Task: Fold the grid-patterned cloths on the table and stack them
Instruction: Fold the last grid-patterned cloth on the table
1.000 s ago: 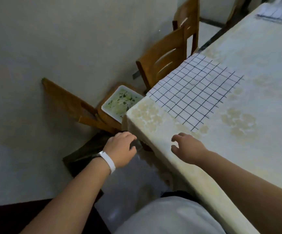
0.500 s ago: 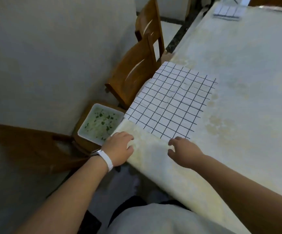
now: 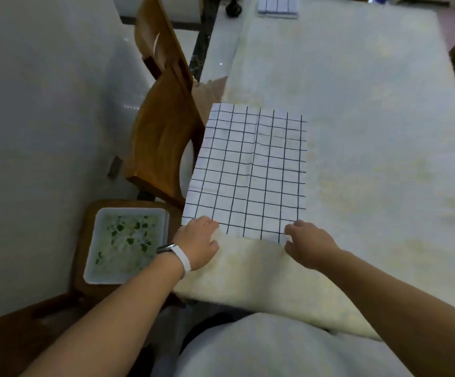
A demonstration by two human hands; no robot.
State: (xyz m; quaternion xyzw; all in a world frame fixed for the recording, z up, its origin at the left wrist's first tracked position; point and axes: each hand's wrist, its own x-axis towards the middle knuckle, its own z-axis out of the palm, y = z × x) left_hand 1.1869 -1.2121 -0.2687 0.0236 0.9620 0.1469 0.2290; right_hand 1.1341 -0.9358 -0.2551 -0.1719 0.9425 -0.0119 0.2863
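The fold in hand has not begun: one grid-patterned cloth (image 3: 250, 172) lies flat and fully spread on the table (image 3: 357, 104), stretching away from both hands, with its near edge right at the fingertips. The left hand (image 3: 197, 240) rests with curled fingers over the cloth's near left corner, but whether it has pinched the fabric or only touches it cannot be told. The right hand (image 3: 309, 244) has its fingers and thumb curled in at the near right corner and seems to nip that corner between them. Well beyond both hands, at the table's far end, sits a small folded stack (image 3: 278, 5) of similar gridded cloth, so part of the job looks done; this piece is left to fold and then carry over there. No other loose cloth shows. Just outside the left hand, a wooden chair (image 3: 163, 137) stands against the table's edge, and the cloth's left side lies at that edge. Below the left wrist, which wears a white wristband (image 3: 181, 257), a white tray (image 3: 128, 246) of pale, green-flecked contents sits on a wooden stool (image 3: 82, 257). Nothing lies on the cloth or between the hands and the stack.
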